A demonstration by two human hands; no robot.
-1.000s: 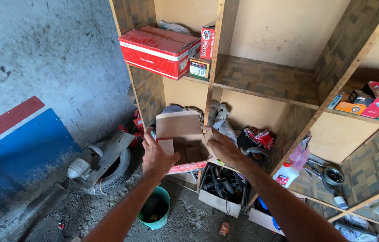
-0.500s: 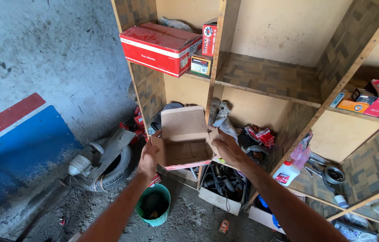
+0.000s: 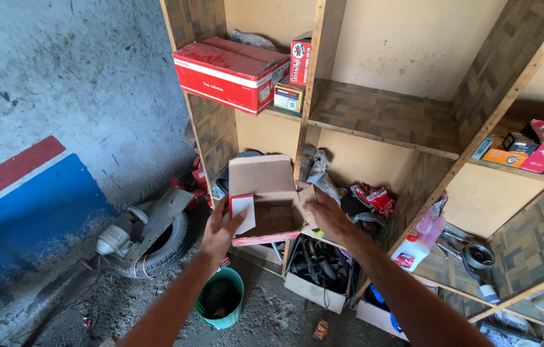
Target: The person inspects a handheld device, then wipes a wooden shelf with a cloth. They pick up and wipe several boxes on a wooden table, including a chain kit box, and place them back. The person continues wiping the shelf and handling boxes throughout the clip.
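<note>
Head view: both hands grip the open cardboard box [image 3: 265, 199], left hand [image 3: 220, 232] folding its side flap, right hand [image 3: 326, 215] steadying the far side.

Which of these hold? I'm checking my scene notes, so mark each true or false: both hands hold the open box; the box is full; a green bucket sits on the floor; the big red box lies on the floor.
1. Both the left hand and right hand hold the open box: true.
2. The box is full: false, its visible inside looks empty.
3. A green bucket sits on the floor: true.
4. The big red box lies on the floor: false, it sits on the upper shelf.
</note>
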